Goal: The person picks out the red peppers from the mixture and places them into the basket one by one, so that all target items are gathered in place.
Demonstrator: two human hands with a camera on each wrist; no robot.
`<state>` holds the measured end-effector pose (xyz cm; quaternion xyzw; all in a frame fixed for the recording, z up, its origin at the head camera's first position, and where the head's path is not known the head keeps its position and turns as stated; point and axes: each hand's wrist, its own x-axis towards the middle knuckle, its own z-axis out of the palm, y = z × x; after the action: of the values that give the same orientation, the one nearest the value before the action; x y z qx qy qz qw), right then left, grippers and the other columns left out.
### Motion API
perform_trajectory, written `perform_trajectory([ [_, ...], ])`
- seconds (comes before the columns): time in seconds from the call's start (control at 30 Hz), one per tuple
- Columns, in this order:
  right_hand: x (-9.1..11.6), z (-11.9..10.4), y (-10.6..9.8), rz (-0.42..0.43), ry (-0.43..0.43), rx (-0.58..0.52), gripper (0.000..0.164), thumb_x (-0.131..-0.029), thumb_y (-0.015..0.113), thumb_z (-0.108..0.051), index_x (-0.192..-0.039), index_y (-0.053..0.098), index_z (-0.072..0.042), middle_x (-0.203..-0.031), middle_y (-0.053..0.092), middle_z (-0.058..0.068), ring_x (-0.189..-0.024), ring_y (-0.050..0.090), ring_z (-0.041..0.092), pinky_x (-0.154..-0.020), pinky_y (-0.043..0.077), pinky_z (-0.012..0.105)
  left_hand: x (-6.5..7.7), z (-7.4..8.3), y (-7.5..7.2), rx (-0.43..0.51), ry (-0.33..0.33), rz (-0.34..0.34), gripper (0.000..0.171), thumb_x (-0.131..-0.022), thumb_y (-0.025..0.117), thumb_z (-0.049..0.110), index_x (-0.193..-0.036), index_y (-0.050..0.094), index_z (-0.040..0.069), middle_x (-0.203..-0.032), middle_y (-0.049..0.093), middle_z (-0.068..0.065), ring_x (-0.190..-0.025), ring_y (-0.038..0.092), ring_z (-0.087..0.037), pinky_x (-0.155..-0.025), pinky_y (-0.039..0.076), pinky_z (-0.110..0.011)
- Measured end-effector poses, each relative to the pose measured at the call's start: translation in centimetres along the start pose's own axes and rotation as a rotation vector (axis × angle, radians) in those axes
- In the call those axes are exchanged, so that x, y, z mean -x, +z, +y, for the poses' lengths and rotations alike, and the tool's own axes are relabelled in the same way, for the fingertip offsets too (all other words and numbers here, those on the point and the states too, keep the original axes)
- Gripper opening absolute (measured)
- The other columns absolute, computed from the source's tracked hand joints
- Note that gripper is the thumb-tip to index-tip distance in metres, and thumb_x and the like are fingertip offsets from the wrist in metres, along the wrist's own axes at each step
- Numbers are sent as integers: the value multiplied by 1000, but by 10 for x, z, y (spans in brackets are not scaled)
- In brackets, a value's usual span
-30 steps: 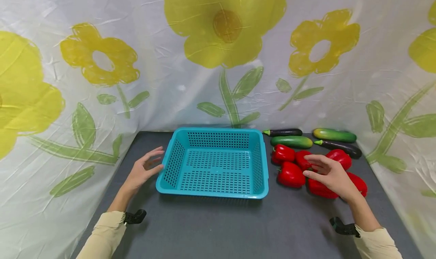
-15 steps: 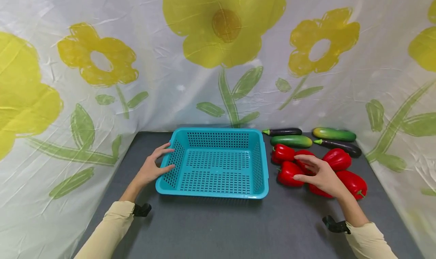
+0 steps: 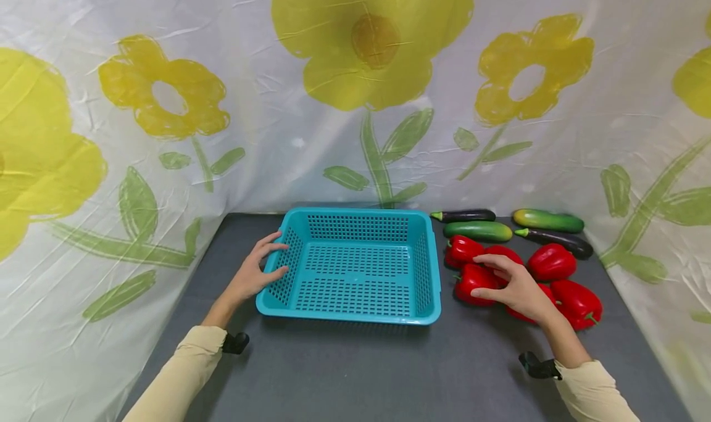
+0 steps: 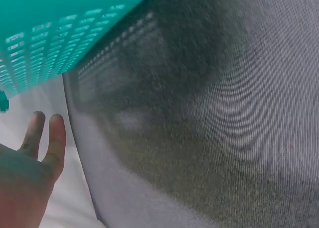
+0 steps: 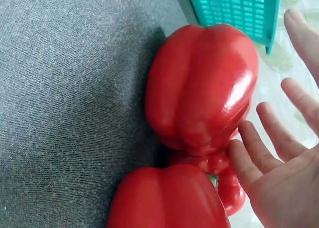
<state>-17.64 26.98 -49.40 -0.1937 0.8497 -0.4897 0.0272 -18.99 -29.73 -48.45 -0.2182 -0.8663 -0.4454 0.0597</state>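
A teal perforated plastic basket stands on the dark grey table. My left hand is at its left rim, with thumb and fingers spread over the edge. In the left wrist view, two fingers stick out straight below the basket wall. To the basket's right lie several red bell peppers. Over them hovers my right hand, thumb and fingers apart, holding nothing. Closest to it is a bell pepper; the right wrist view shows that large pepper beside the spread fingers, partly hiding others behind it.
Behind the peppers lie two eggplants, one near the basket and one farther right. Two green cucumber-like vegetables, one in front and one behind, lie among them. A white flower-printed curtain encloses the table.
My left hand has moved right, from beside the basket to over its left rim. My right hand has shifted left across the peppers toward the one nearest the basket.
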Motion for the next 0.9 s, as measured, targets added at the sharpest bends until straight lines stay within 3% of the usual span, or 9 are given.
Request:
perform_trajectory([
  [0.27,0,3,3,0,7,54,67,-80,88,-14,-139,58,-6,-135,55,14,-120,49,34,-96,46,56,-1,16,-1,38,-3,6,37,-85,59,-18,-121,61,-11,-153,27,-35,-132,34,-56,-89,37,-61],
  [0.6,-3,5,8,-9,13,117,64,-80,88,-18,-136,61,-8,-134,57,12,-119,51,34,-92,49,56,2,13,1,32,-16,25,38,-84,56,-19,-120,61,-10,-153,27,-37,-138,23,-58,-94,29,-72],
  [0.9,-4,7,14,-5,-11,201,63,-76,91,-12,-133,64,-7,-131,60,12,-118,50,35,-87,49,58,0,12,2,36,-17,30,37,-84,56,-19,-119,61,-10,-153,28,-35,-138,24,-57,-94,30,-70],
])
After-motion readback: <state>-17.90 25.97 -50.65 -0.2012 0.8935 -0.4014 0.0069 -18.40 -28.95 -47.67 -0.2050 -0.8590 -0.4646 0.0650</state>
